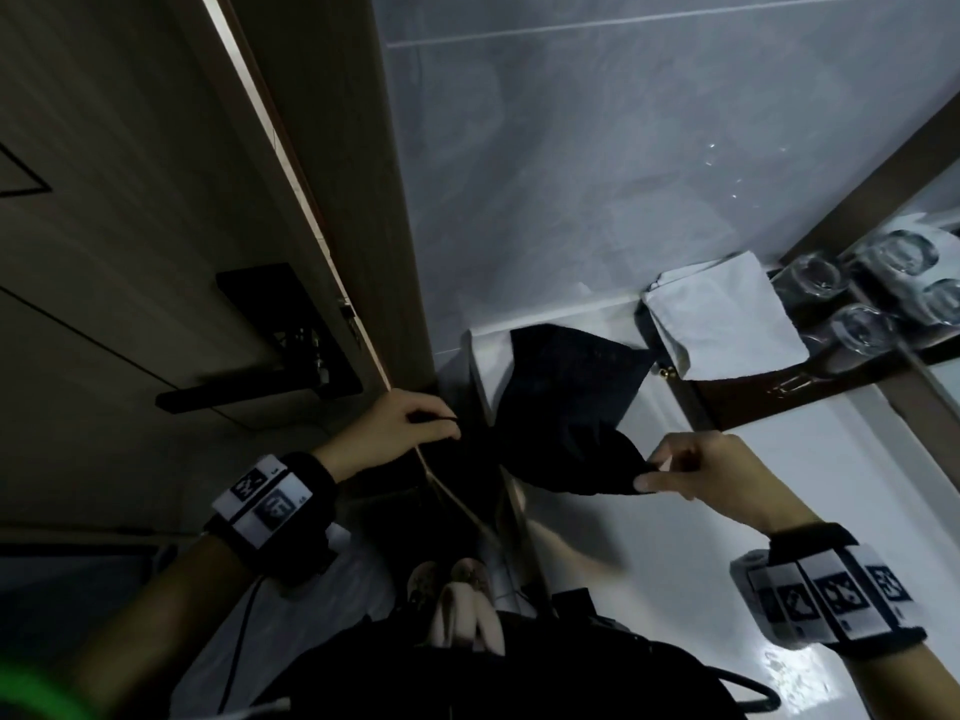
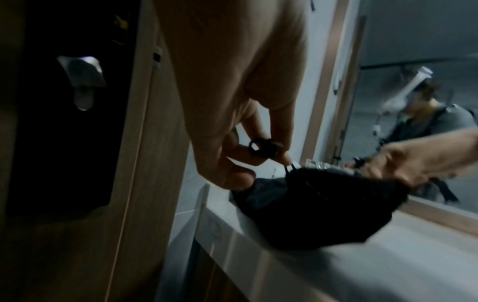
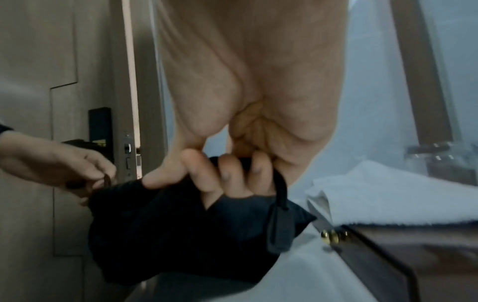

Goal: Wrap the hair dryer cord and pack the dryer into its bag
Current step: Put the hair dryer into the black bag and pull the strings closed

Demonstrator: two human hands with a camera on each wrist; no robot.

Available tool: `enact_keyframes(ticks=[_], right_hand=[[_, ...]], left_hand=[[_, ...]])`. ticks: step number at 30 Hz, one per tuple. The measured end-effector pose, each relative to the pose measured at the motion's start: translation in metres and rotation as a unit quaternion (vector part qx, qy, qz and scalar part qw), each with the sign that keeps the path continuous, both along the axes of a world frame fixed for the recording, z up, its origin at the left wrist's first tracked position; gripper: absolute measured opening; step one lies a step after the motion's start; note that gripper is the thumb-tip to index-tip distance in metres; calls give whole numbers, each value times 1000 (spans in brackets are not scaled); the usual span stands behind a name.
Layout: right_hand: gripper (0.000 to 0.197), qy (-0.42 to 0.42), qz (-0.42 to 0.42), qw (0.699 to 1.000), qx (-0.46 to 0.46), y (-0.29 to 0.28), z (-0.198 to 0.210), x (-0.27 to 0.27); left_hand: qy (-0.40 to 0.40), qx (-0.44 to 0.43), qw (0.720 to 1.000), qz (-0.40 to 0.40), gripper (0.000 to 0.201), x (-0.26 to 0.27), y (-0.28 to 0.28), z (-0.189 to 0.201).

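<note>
A black cloth drawstring bag (image 1: pixel 566 407) lies on the white counter (image 1: pixel 810 517) by the wall corner. My left hand (image 1: pixel 453 426) pinches the thin black drawstring (image 2: pixel 261 147) at the bag's left side, the cord looped between thumb and fingers. My right hand (image 1: pixel 652 472) grips the gathered rim of the bag (image 3: pixel 181 235) at its near right edge, fingers (image 3: pixel 227 173) curled over the cloth. A black strap with a pull tab (image 3: pixel 280 226) hangs below that hand. The bag (image 2: pixel 310 206) bulges; the hair dryer and its cord are hidden.
A folded white towel (image 1: pixel 727 319) and upturned glasses (image 1: pixel 872 293) sit on a dark wooden tray (image 1: pixel 753 402) at the back right. A door with a black lock and handle (image 1: pixel 260 366) stands close on the left. A mirror (image 2: pixel 426 114) runs along the counter.
</note>
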State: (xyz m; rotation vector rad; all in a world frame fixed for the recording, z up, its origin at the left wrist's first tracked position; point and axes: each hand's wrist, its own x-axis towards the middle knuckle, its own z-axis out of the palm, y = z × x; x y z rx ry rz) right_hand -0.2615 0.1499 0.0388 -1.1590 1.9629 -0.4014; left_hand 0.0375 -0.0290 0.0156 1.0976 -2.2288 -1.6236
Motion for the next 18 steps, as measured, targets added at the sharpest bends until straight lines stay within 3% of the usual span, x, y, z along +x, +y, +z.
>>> enact_keyframes(ticks=[5, 9, 11, 12, 14, 18], right_hand=[[31, 122, 57, 991, 24, -5, 14, -3], [33, -67, -11, 996, -58, -7, 20, -3], [32, -176, -48, 978, -105, -10, 15, 4], [30, -217, -70, 966, -120, -11, 10, 8], [25, -247, -98, 956, -127, -14, 0, 15], [16, -201, -48, 975, -83, -14, -24, 22]], left_hand=[[43, 73, 993, 81, 17, -2, 1, 2], [149, 188, 960, 147, 14, -16, 15, -2], [209, 252, 934, 140, 26, -25, 19, -1], [214, 252, 935, 132, 25, -31, 21, 0], [190, 220, 948, 130, 25, -41, 23, 3], [152, 185, 960, 147, 30, -50, 19, 2]])
